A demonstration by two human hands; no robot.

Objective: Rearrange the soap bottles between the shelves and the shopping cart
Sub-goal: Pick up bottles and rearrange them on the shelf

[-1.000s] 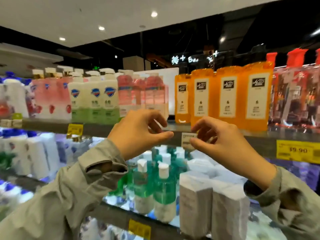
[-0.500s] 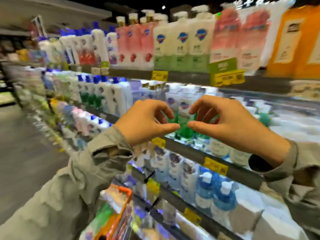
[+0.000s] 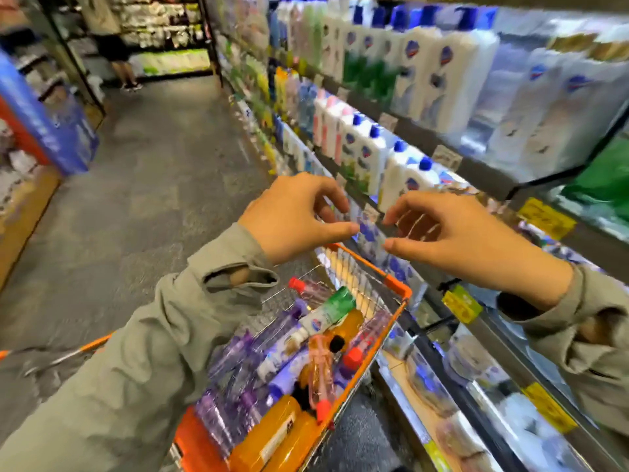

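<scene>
Orange-rimmed shopping cart, packed with soap bottles, sits just below your left grip and right grip. Both grips hover loosely curled, holding nothing, beside the shelves of white bottles.

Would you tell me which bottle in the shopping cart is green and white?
The bottle lying at the far end of the cart, below the left hand; its neighbours are purple, orange or pink.
</scene>
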